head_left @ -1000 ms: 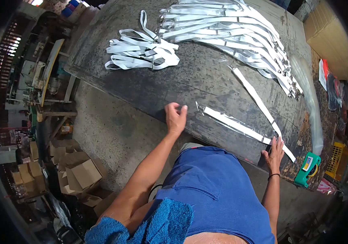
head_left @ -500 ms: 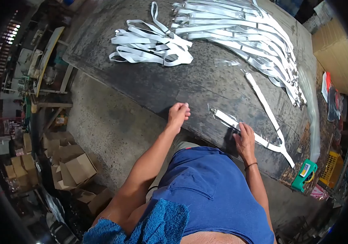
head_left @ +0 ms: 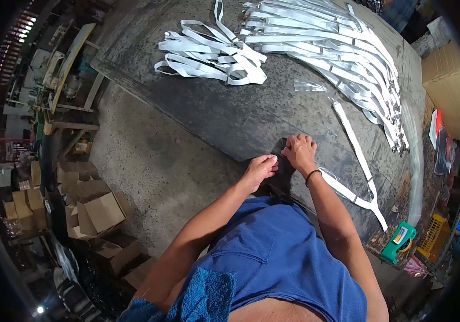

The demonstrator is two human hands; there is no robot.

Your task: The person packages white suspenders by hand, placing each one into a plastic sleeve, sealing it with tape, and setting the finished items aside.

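A pair of white Y-shaped suspenders (head_left: 357, 156) lies on the dark table, one strap running under my right wrist. My right hand (head_left: 301, 151) is closed with curled fingers over the clip end of that strap, hiding the clip. Close beside it, at the table's near edge, my left hand (head_left: 261, 170) is pinched, thumb against fingertips. Whatever it holds, if anything, is too small to make out. The other strap stretches away to the upper right. A small piece of clear plastic (head_left: 310, 86) rests beyond its far end.
Toward the back lie a loose heap of white straps (head_left: 208, 56) and a large row of clipped white suspenders (head_left: 332, 48). A green tape dispenser (head_left: 399, 241) stands at the right corner. Clear plastic sleeves (head_left: 415, 177) line the right edge. Cardboard boxes (head_left: 101, 212) sit on the floor at left.
My right hand has moved left along the strap to its clip end. My left hand has come rightward, close to the right hand. The view has shifted slightly.
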